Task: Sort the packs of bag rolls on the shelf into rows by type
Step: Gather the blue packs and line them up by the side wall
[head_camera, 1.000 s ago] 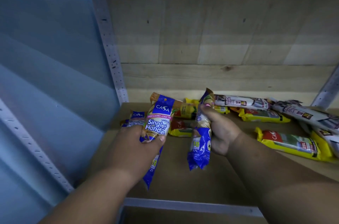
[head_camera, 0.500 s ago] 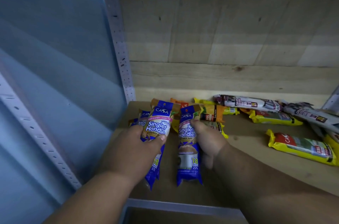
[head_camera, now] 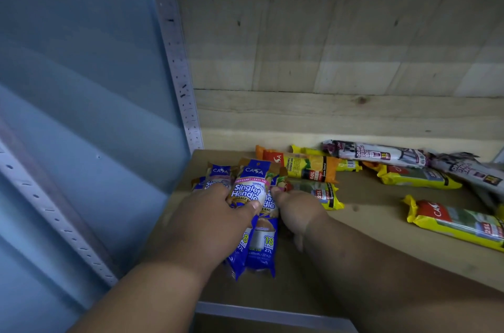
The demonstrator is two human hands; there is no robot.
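The left hand (head_camera: 210, 212) hides the middle of a blue pack (head_camera: 249, 191); the pack (head_camera: 263, 240) beside it is half covered. Right of the right hand (head_camera: 297, 210), a yellow pack (head_camera: 450, 221) and a grey pack (head_camera: 474, 171) are cut off by the frame edge.

Single view only, head-worn, wide-angle. Looks forward and down into a shelf (head_camera: 381, 226) bay from just in front of its front edge. Close in: both forearms enter from the bottom of the frame, the left hand (head_camera: 215, 212) and right hand (head_camera: 297, 207) sitting low and centre. Wooden back wall (head_camera: 327, 46) faces the camera square-on; blue side panel (head_camera: 81, 87) fills the left third. Straight lines bow toward the edges. No second view to overlap.
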